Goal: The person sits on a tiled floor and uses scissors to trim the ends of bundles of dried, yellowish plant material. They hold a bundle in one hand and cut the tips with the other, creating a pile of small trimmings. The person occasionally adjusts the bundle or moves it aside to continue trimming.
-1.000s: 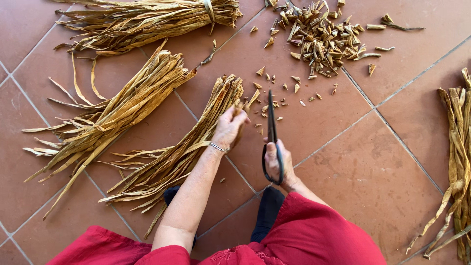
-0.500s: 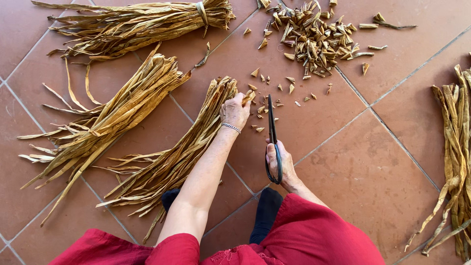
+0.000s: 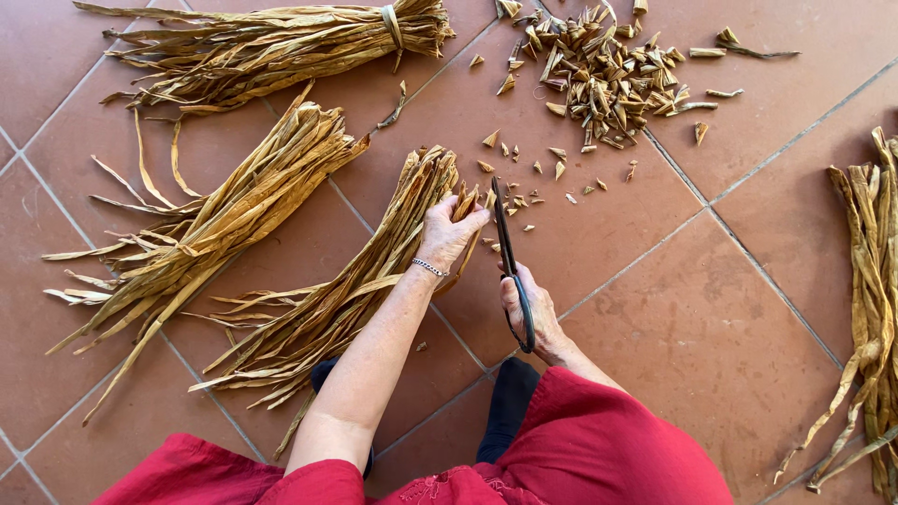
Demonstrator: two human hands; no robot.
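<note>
Holding: the left hand (image 3: 449, 229) is closed around the cut end of a bundle of dry yellow leaf strips (image 3: 346, 290).
Bundle: it lies on the floor (image 3: 711, 346) in front of the person, slanting from the lower left up to the hand; its loose tips fan out at the lower left.
Scissors: long black scissors (image 3: 510, 262) stand just beside the bundle's end, blades pointing away from the person.
Right hand: the right hand (image 3: 528, 313) grips the scissor handles, fingers closed around the loops.
Small bits: little cut pieces (image 3: 543, 173) lie scattered just past the blades.
Big pile: a heap of cut leaf ends (image 3: 608, 75) sits farther up the floor.
Other bundles: a second bundle (image 3: 215, 224) lies to the left, a tied bundle (image 3: 281, 42) lies at the top, and more strips (image 3: 870, 299) lie along the right edge.
Floor: reddish-brown tiles with pale lines between them.
Clothes: red cloth (image 3: 599, 449) shows at the bottom.
Wrist: a thin bracelet (image 3: 428, 268) is on the left wrist.
</note>
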